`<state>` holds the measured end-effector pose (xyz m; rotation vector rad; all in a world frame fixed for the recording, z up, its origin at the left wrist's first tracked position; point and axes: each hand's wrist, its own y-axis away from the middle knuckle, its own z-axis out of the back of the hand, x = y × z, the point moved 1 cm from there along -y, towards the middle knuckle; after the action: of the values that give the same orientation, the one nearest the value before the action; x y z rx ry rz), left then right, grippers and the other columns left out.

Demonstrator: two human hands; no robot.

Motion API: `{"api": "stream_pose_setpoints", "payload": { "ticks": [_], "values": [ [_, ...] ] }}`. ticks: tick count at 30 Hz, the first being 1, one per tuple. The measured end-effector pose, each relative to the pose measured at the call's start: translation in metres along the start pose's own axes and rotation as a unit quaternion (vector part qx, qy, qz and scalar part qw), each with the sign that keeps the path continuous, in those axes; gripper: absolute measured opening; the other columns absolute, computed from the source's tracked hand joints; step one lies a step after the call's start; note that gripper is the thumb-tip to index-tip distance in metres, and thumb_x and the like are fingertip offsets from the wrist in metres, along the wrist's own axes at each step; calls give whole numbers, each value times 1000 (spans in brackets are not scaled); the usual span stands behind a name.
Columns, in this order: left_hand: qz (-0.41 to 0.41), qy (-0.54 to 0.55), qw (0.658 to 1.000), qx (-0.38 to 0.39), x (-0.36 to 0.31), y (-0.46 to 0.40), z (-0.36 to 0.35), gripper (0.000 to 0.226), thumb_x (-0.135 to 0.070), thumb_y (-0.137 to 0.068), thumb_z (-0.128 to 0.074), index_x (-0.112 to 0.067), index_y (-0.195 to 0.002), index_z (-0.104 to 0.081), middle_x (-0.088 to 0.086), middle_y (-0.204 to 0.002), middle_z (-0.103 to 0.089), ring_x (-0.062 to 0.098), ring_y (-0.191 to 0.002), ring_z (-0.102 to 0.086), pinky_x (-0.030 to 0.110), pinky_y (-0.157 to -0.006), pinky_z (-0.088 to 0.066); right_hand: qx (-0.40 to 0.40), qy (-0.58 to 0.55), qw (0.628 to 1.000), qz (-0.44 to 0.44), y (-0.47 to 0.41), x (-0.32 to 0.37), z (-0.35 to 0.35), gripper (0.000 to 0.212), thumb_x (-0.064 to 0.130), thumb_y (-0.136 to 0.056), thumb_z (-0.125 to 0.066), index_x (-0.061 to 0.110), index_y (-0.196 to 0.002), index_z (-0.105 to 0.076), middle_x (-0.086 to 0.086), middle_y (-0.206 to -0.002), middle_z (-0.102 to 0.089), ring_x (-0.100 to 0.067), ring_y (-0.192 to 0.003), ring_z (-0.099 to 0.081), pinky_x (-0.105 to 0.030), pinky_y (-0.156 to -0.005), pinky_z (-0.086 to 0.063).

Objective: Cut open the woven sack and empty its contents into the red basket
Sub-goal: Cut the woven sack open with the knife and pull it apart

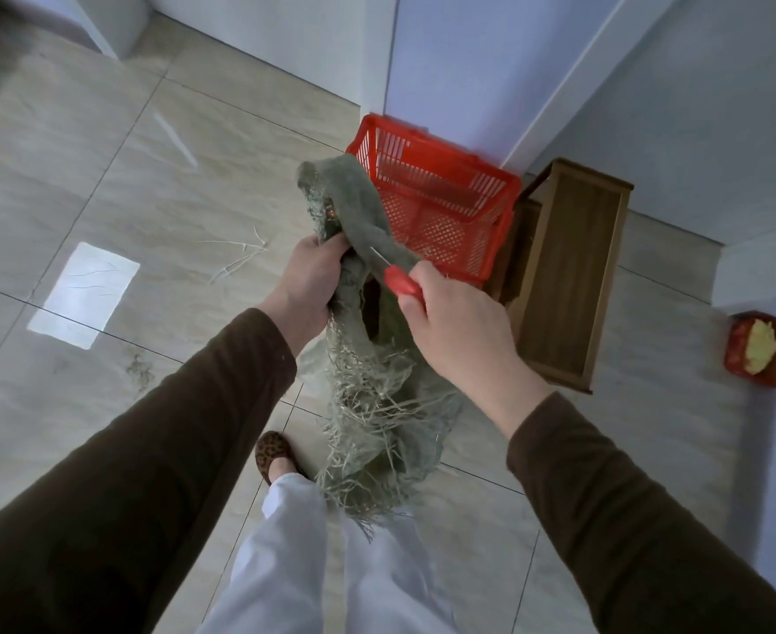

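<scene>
Centre of frame: the left hand [306, 279] is closed tight on a bunched fold of the grey-green woven sack [367, 354], holding it up off the tiled floor [102, 185]. The right hand [457, 327] is wrapped round the red handle of a knife [399, 281], whose thin blade lies against the cloth just beside the left-hand fingers. The sack's lower part hangs in frayed strands toward the person's white trouser legs [294, 551]. The red basket [441, 199] stands on the floor in the upper centre, beyond the sack, its visible interior empty, beside a wooden stool [569, 276].

Hazards, as judged: the blade points toward the gripping hand, so a slip in tough weave could nick it. A dark opening shows mid-sack; whether anything remains inside cannot be told. If so, it may drop onto the floor short of the basket.
</scene>
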<state>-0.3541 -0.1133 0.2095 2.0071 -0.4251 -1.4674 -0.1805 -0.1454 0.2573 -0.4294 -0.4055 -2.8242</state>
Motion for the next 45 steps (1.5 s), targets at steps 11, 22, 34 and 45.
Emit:
{"api": "stream_pose_setpoints", "payload": {
  "ticks": [11, 22, 34, 45],
  "values": [
    [-72, -101, 992, -16, -18, 3, -6, 18, -29, -88, -80, -11, -92, -77, 18, -93, -81, 31, -80, -80, 41, -69, -66, 121, 128, 984, -20, 0, -4, 36, 21, 36, -101, -52, 36, -116, -68, 4, -90, -64, -24, -77, -61, -34, -63, -44],
    [-1, -151, 988, -13, -43, 2, -4, 43, -53, -79, -85, -11, -78, -77, 5, -67, -79, 16, -49, -73, 22, -44, -55, 323, 7, 946, 35, -15, -3, 73, 19, 34, -99, -59, 44, -108, -72, 9, -95, -75, -17, -81, -72, -36, -71, -60],
    [55, -29, 992, 107, -26, 9, -10, 38, -33, -105, -57, 0, -115, -70, 13, -100, -78, 27, -86, -72, 35, -75, -60, 230, -168, 957, 61, -26, 9, 56, 23, 39, -104, -58, 20, -108, -70, 9, -122, -57, -8, -94, -60, -34, -88, -52],
    [14, -46, 997, 66, -28, 10, -14, 35, -38, -108, -50, -11, -110, -71, 6, -97, -83, 22, -89, -80, 31, -69, -64, 136, 95, 986, -4, -26, -16, 42, 26, 37, -107, -46, 33, -125, -64, 4, -103, -57, -23, -85, -57, -39, -67, -43]
  ]
}}
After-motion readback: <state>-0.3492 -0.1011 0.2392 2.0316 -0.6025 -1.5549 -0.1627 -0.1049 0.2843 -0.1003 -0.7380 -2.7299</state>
